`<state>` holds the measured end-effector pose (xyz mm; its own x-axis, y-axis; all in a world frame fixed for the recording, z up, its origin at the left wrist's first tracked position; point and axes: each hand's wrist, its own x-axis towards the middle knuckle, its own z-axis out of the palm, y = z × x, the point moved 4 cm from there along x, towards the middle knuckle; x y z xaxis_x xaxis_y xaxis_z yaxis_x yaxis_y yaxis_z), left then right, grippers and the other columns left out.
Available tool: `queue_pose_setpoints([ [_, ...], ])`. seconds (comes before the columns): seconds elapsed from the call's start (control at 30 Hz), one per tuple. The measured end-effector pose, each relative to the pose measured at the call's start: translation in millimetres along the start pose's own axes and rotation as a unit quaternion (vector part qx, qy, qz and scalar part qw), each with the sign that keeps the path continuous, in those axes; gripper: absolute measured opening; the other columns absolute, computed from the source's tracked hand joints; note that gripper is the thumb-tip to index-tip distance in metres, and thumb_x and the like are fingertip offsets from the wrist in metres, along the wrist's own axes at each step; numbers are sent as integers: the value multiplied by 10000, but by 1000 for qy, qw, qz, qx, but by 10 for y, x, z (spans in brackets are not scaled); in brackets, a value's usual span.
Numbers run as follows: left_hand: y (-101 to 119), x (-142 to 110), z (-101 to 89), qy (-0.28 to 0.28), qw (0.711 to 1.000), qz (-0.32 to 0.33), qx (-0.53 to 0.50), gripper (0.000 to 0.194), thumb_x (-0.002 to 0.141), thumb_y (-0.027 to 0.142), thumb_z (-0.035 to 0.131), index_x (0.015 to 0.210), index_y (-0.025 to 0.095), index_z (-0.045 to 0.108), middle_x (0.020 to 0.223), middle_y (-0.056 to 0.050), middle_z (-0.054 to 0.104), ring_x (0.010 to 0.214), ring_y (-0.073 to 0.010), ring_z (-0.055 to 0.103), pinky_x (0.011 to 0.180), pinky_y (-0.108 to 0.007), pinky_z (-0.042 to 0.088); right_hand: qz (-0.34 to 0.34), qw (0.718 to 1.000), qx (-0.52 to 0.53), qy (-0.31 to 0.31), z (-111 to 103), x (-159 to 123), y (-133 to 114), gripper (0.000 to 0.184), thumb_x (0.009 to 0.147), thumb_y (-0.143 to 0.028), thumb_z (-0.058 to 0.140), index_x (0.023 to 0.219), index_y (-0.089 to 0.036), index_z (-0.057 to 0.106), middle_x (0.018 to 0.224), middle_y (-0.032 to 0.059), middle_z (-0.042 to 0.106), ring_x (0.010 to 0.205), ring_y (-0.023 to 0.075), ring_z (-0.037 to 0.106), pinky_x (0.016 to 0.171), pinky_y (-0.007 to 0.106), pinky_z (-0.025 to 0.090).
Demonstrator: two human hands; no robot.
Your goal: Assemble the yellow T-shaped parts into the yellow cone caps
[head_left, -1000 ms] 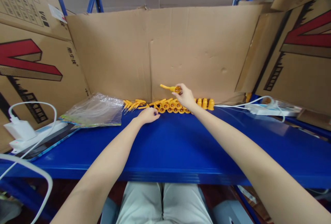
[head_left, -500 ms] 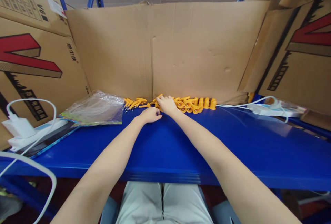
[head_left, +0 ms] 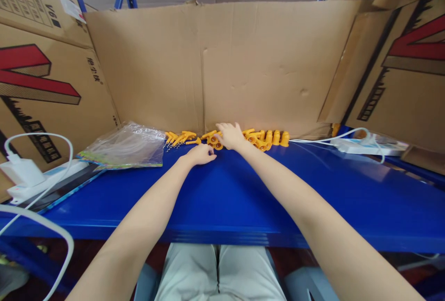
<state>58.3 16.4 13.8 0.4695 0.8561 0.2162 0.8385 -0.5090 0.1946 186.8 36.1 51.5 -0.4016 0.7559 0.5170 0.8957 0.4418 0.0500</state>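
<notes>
My right hand point(head_left: 230, 136) lies over a group of yellow cup-shaped pieces with stick-like arms point(head_left: 259, 139) at the back of the table. Its fingers are apart, and I see no piece gripped in it. Several pieces show on both sides of the hand; those beneath are hidden. My left hand point(head_left: 200, 154) rests curled on the table, closed, its palm side hidden. Just behind it lies a yellow screw-shaped piece point(head_left: 194, 142). Left of that are yellow T-handled corkscrews point(head_left: 179, 137) with metal spirals. On the right, several yellow dome-topped pieces point(head_left: 276, 137) stand upright in a row.
A clear plastic bag point(head_left: 128, 148) lies on the blue table point(head_left: 222, 194), left of the corkscrews. Cardboard point(head_left: 264, 60) walls in the back. Power strips with white cables stand at the left point(head_left: 48, 180) and right point(head_left: 365, 146).
My right hand held up a yellow piece a second ago, then came down left onto the group. It has since shifted slightly right, without that piece raised. My left hand stays put.
</notes>
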Motion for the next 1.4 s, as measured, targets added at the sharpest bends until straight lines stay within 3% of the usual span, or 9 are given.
queue_pose_setpoints([
  [0.13,-7,9,7,-9,1000,-9,17,266,797,354,537,836,164,720,781,-62,713,674,-179,619,643,-270,443,100,995,1,15,-224,-29,486,391,965,-319,394,1286,-140,526,1344,185,531,1217,321,473,1028,511,273],
  [0.23,2,1,2,-19,1000,-15,17,281,805,352,528,867,155,719,795,-64,712,674,-178,618,641,-271,443,168,986,-6,8,-257,-130,923,382,961,-309,395,1270,-136,539,1329,187,534,1220,320,472,1017,512,296],
  [0.4,20,-15,-2,-27,999,-19,14,284,814,343,521,886,147,713,829,-67,715,701,-178,625,652,-270,446,291,956,13,-26,21,-396,1630,456,972,-371,319,1338,-191,524,1430,124,479,1281,302,444,1017,503,349],
  [0.5,18,-12,2,-24,999,-19,13,273,810,338,529,880,149,712,833,-66,715,710,-180,628,657,-271,447,284,956,6,-69,239,-517,1863,462,955,-386,333,1354,-266,530,1448,83,474,1315,308,411,1034,541,332],
  [0.7,3,-5,7,-21,999,-22,11,263,804,335,540,887,157,715,809,-57,710,695,-173,622,653,-266,447,295,944,-14,-149,358,-614,1929,469,963,-415,264,1304,-365,583,1448,27,484,1402,341,276,1050,687,207],
  [0.93,8,-8,-3,-27,999,-22,14,278,807,343,537,905,153,715,809,-62,706,705,-181,624,667,-274,451,346,922,-2,-173,302,-628,1847,517,966,-481,263,1298,-274,601,1495,93,412,1463,352,89,1056,722,119],
  [1.07,17,-11,-7,-30,999,-21,24,281,815,344,534,917,154,714,819,-60,706,709,-175,624,663,-264,448,330,938,10,-104,267,-632,1838,459,969,-422,292,1128,-263,691,1392,100,520,1435,341,203,1051,731,113],
  [1.23,16,-13,-1,-23,999,-26,15,269,804,343,543,893,157,716,811,-61,706,704,-180,626,664,-271,451,308,948,45,63,71,-607,1818,383,943,-360,369,1115,-227,684,1202,145,594,1206,317,505,1042,716,165],
  [1.4,-7,0,0,-17,999,-35,19,254,798,344,548,880,172,716,818,-55,716,743,-186,643,682,-270,461,288,935,110,176,-168,-546,1744,306,881,-294,466,1113,-228,655,1162,138,551,1129,294,542,1057,642,238],
])
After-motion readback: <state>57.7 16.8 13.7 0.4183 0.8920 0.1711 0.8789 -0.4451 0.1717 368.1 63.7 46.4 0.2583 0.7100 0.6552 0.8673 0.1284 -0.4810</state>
